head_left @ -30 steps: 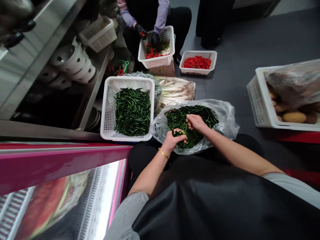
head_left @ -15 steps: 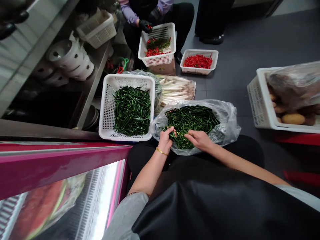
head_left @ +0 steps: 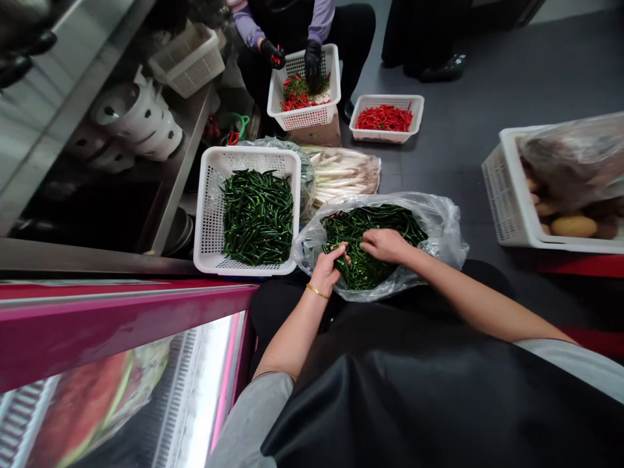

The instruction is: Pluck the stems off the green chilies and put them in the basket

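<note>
A clear plastic bag (head_left: 446,237) lies open across my lap, filled with thin green chillies (head_left: 397,221) and loose green stems (head_left: 365,268). My left hand (head_left: 330,268), with a gold bracelet at the wrist, is closed around some green chillies at the bag's left side. Just right of it, my right hand (head_left: 385,246) is pinched shut over the heap; its fingertips hide whatever they may hold. To the left of the bag stands a white perforated basket (head_left: 210,214) with many green chillies (head_left: 257,218) in it.
Ahead, a person in black gloves (head_left: 312,62) works over a basket (head_left: 305,118) of red chillies. A smaller basket (head_left: 383,136) holds more. Long white-stemmed vegetables (head_left: 344,174) lie behind the bag. A potato crate (head_left: 507,195) stands right; metal shelving (head_left: 168,211) and a pink-edged case (head_left: 121,331) are left.
My right hand has moved up and away over the chillies, while my left stays nearly in place with its thumb more raised. The other person's gloved hands have moved apart, one into the basket.
</note>
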{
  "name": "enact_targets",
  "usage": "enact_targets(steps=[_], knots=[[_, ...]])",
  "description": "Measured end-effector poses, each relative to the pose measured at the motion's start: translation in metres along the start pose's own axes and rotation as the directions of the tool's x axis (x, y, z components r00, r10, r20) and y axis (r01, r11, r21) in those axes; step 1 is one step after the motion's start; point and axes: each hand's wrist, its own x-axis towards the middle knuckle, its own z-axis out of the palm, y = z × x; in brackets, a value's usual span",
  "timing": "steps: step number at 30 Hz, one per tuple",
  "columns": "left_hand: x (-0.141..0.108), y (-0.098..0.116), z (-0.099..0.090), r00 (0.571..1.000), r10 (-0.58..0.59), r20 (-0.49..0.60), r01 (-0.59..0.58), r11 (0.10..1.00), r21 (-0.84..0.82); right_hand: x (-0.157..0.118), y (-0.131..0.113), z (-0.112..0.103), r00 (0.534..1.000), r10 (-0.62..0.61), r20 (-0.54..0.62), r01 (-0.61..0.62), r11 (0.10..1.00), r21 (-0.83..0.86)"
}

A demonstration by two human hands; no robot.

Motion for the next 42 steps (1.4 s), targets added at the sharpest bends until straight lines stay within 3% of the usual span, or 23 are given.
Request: enact_targets(steps=[2,4,6,8,10,12,16,21,24,26,28,30,32,35,38,40,42], knots=[[0.0,-0.006,0.005,0.999,0.031,0.019,-0.032,0.999,0.033,-0.026,-0.01,0.004,0.985,-0.164,0.051,0.162,0.986,0.041],[-0.001,-0.01,0.008,0.995,0.065,0.071,-0.07,0.994,0.084,-0.04,-0.018,0.008,0.942,-0.304,0.141,0.294,0.952,0.088],[-0.004,-0.012,0.008,0.99,0.068,0.12,-0.081,0.991,0.104,-0.039,-0.021,0.01,0.903,-0.353,0.245,0.336,0.936,0.109],[-0.006,-0.011,0.004,0.993,0.045,0.106,-0.053,0.996,0.07,-0.025,-0.018,0.009,0.928,-0.26,0.267,0.255,0.965,0.053],[-0.007,-0.007,0.0,0.998,0.026,0.054,-0.027,1.0,0.005,-0.002,-0.014,0.009,0.981,-0.091,0.172,0.097,0.995,-0.03],[-0.007,-0.004,-0.004,0.999,-0.003,0.037,0.003,1.0,-0.019,0.02,-0.01,0.011,0.995,0.012,0.096,-0.005,0.997,-0.071],[-0.007,-0.001,-0.008,1.0,-0.005,0.016,0.004,1.0,0.03,0.041,0.003,0.015,0.987,0.008,0.159,0.002,0.998,-0.062],[-0.004,0.002,-0.008,0.998,0.056,-0.014,-0.055,0.998,0.039,0.022,0.048,-0.007,0.997,0.066,-0.034,-0.055,0.967,0.249],[-0.003,0.003,-0.006,0.997,0.069,0.039,-0.071,0.996,0.048,0.0,0.071,-0.018,0.993,0.112,-0.044,-0.08,0.885,0.458],[-0.003,0.004,-0.005,0.996,0.077,0.036,-0.079,0.996,0.05,-0.014,0.083,-0.021,0.989,0.141,-0.047,-0.108,0.898,0.427],[-0.004,0.005,-0.006,0.996,0.081,0.025,-0.082,0.995,0.056,-0.025,0.089,-0.021,0.968,0.224,-0.111,-0.187,0.944,0.273],[-0.003,0.006,-0.006,0.996,0.086,0.015,-0.086,0.994,0.063,-0.03,0.086,-0.021,0.939,0.287,-0.191,-0.265,0.955,0.133],[-0.002,0.005,-0.006,0.996,0.088,-0.001,-0.088,0.994,0.066,-0.026,0.071,-0.02,0.941,0.263,-0.212,-0.255,0.965,0.067],[-0.001,0.002,-0.006,0.996,0.086,-0.015,-0.085,0.993,0.077,-0.005,0.034,-0.012,0.974,0.171,-0.147,-0.174,0.985,-0.002],[-0.003,-0.002,-0.008,0.997,0.073,-0.009,-0.072,0.994,0.084,0.024,0.009,-0.001,0.981,0.189,-0.043,-0.192,0.978,-0.086],[-0.004,-0.003,-0.01,0.997,0.068,-0.032,-0.065,0.995,0.074,0.036,0.008,0.0,0.979,0.201,-0.019,-0.202,0.976,-0.086],[-0.005,-0.003,-0.011,0.995,0.073,-0.063,-0.068,0.995,0.075,0.038,0.014,-0.004,0.98,0.194,-0.049,-0.193,0.981,0.027]])
